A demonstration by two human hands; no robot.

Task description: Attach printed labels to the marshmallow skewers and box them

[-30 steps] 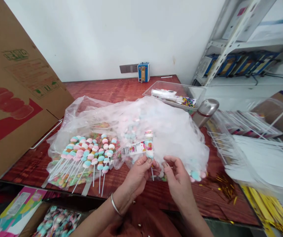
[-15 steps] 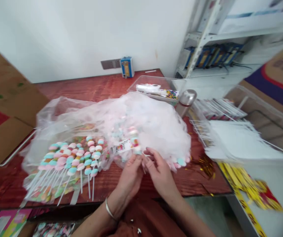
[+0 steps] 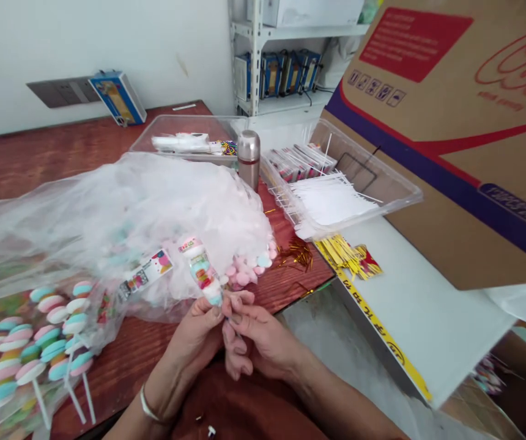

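My left hand (image 3: 197,333) and my right hand (image 3: 254,340) meet at the front edge of a red wooden table (image 3: 52,153). Both pinch the base of one candy skewer (image 3: 202,276) in a clear wrapper; it tilts up and to the left. A printed label flap (image 3: 146,276) of the wrapper sticks out to the left. Several pink, white and blue candy skewers (image 3: 29,348) lie on plastic at the lower left. Behind the hands lies a big crumpled clear plastic bag (image 3: 129,208) with loose candies (image 3: 249,272).
A clear tray (image 3: 382,189) with white sticks and packets stands to the right. A steel flask (image 3: 249,157) and another clear tray (image 3: 175,125) sit behind the bag. Yellow twist ties (image 3: 343,253) lie beside the table. A large cardboard box (image 3: 465,122) fills the right.
My view has swung to the right, bringing the cardboard box and stick tray into view. Both hands have closed together on the skewer's base, which now tilts left.
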